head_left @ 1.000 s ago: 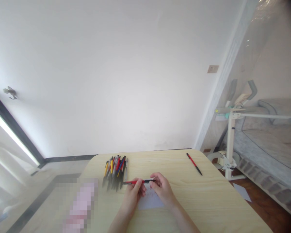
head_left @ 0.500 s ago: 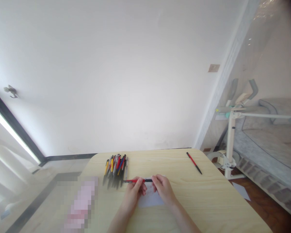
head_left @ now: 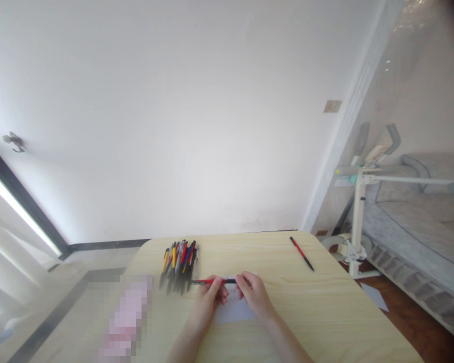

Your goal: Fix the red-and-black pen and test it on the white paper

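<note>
A red and black pen [head_left: 212, 282] lies level between my hands above the table. My left hand [head_left: 211, 295] pinches its red barrel, thumb on top. The fingers of my right hand [head_left: 252, 292] close on its black end. Beneath both hands is a white sheet of paper [head_left: 232, 312] with reddish writing too small to read, partly covered by the hands. Left of my left hand, a bunch of pens [head_left: 179, 264] in yellow, red, blue, black and clear lies on the table. A second red and black pen [head_left: 301, 253] rests alone at the right.
The light wooden table [head_left: 306, 312] has rounded far corners and stands near a white wall. Beyond its right edge are exercise equipment [head_left: 358, 217], a grey sofa [head_left: 423, 212] and a paper [head_left: 374, 296] on the floor. A blurred pink patch [head_left: 126, 312] is at the left.
Both hands keep the same grip on the pen and have barely moved. The view has shifted slightly. More of the reddish writing on the paper shows between the hands.
</note>
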`<state>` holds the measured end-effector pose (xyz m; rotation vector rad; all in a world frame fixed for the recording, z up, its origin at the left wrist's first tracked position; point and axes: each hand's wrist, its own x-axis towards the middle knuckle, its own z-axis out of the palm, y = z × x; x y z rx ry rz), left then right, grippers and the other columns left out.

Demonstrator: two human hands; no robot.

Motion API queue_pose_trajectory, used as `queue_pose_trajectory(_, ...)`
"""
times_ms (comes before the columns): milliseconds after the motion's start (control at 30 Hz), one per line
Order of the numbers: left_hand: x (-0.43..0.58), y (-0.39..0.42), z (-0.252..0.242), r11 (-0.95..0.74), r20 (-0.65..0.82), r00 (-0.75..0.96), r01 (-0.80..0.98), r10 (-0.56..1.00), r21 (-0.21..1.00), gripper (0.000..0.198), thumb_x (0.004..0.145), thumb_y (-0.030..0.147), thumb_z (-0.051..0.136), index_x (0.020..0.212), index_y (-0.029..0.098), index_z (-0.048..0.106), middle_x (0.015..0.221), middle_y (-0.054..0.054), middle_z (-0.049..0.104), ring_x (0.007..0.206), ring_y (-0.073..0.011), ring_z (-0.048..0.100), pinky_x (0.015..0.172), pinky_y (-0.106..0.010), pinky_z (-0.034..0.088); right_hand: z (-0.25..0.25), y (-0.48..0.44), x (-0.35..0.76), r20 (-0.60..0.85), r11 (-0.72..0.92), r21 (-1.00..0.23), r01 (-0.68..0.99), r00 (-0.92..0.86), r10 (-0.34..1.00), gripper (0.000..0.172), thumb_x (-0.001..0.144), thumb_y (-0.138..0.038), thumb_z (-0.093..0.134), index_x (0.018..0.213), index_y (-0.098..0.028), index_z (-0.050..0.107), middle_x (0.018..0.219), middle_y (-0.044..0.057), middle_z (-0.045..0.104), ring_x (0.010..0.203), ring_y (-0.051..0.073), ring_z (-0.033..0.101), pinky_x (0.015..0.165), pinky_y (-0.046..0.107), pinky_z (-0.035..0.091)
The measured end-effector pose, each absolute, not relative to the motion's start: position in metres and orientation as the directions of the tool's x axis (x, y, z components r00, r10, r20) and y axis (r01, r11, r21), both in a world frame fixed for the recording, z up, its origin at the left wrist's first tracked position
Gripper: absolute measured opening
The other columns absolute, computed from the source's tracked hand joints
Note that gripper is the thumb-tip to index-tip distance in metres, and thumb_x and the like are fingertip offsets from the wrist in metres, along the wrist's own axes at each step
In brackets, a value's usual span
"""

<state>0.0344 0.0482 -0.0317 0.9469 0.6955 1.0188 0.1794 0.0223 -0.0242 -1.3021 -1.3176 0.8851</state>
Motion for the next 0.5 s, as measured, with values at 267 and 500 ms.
queue_pose_trajectory(267, 0.0342, 0.049, -0.0325, 0.208, -0.057, 0.371, -0.382, 0.927, 0.901, 0.025, 0.078, 0.038, 0.055, 0.071, 0.014, 0.054, 0.053, 0.001, 0.057, 0.046, -0.0095, 0.049, 0.048, -0.022, 0.035, -0.023, 0.0223, 0.18, 0.179, 0.149, -0.963, 0.225, 0.119, 0.977, 0.035, 0.083, -0.042, 0.045, 0.059, -0.017, 0.051, 0.045, -0.004, 0.047, 0.039, 0.009, 0.042, 0.041, 0.019, 0.031)
queue_pose_trajectory(500, 0.0353, 0.0487, -0.0299, 0.206, -0.066, 0.352, -0.378, 0.934, 0.903, 0.026, 0.075, 0.041, 0.057, 0.07, 0.015, 0.054, 0.053, 0.001, 0.057, 0.046, -0.01, 0.049, 0.047, -0.022, 0.035, -0.0221, 0.0214, 0.1806, 0.194, 0.165, -0.962, 0.218, 0.12, 0.974, 0.031, 0.082, -0.04, 0.048, 0.061, -0.017, 0.051, 0.047, -0.003, 0.049, 0.042, 0.01, 0.044, 0.044, 0.019, 0.033)
